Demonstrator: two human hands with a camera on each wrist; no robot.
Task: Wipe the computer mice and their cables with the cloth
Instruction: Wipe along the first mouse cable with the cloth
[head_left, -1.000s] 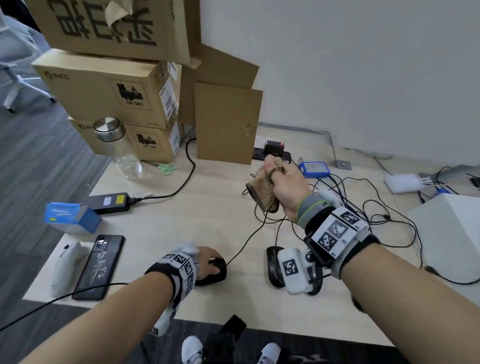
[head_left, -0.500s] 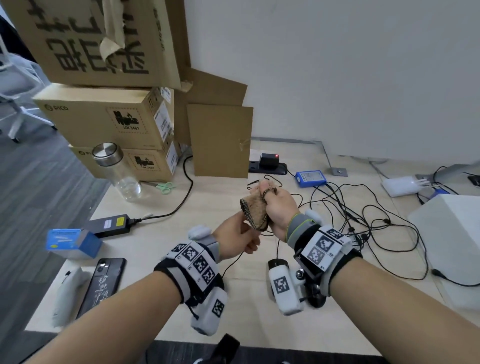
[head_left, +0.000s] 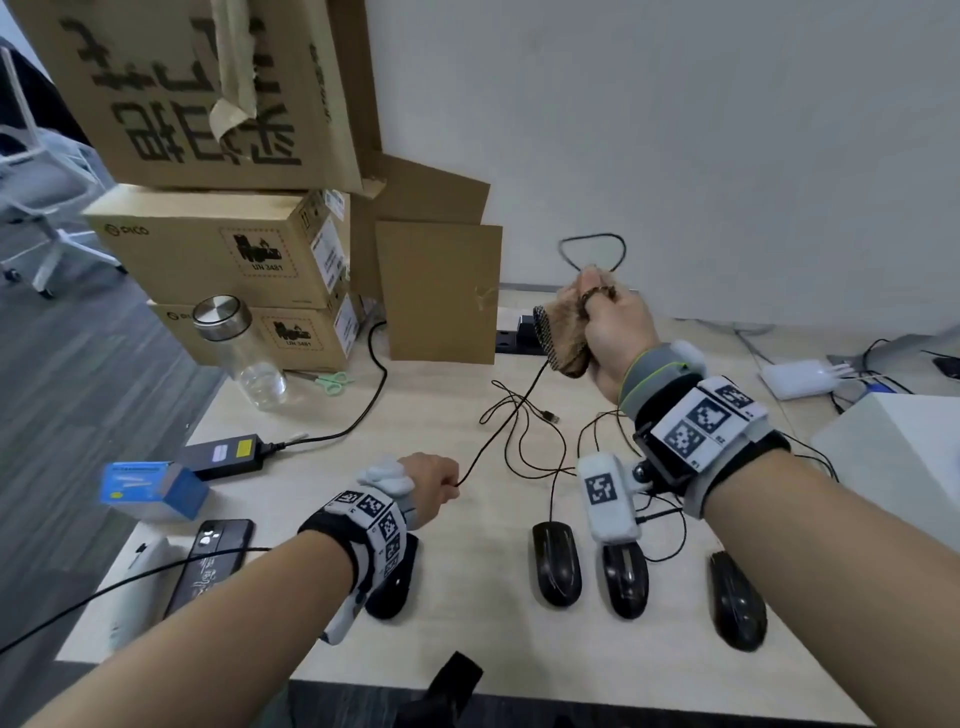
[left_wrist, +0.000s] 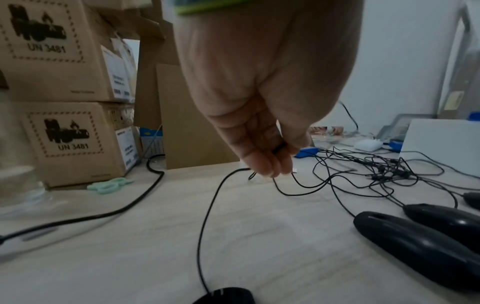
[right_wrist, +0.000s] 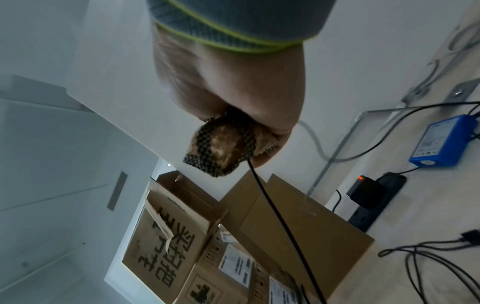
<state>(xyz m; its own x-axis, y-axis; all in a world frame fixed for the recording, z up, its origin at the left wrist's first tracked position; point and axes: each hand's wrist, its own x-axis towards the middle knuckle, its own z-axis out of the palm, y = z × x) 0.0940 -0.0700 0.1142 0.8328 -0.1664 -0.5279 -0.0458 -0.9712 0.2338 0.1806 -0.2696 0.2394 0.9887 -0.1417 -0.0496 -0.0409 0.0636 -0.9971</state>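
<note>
Several black mice lie near the table's front edge: one (head_left: 393, 582) partly under my left wrist, and three in a row (head_left: 556, 563) (head_left: 625, 579) (head_left: 736, 600) to the right. My left hand (head_left: 436, 486) is low over the table and pinches a thin black cable (head_left: 498, 421) (left_wrist: 207, 207) that runs down to the left mouse (left_wrist: 226, 296). The same cable rises taut to my right hand (head_left: 605, 325), raised above the table, which grips a brown cloth (head_left: 563, 332) (right_wrist: 221, 146) wrapped round it. A loop of cable (head_left: 592, 249) sticks up above that fist.
Stacked cardboard boxes (head_left: 223, 249) stand at the back left, with a glass jar (head_left: 239, 348), green scissors (head_left: 332, 382), a power brick (head_left: 223, 454), a blue box (head_left: 150, 491) and a phone (head_left: 210, 561). Tangled cables (head_left: 545, 447), a power strip (right_wrist: 376, 201) and a white box (head_left: 898, 457) lie to the right.
My left hand left the mouse, came up to the cloth, then drew back down and left along the cable. My right hand with the cloth rose higher, stretching the cable.
</note>
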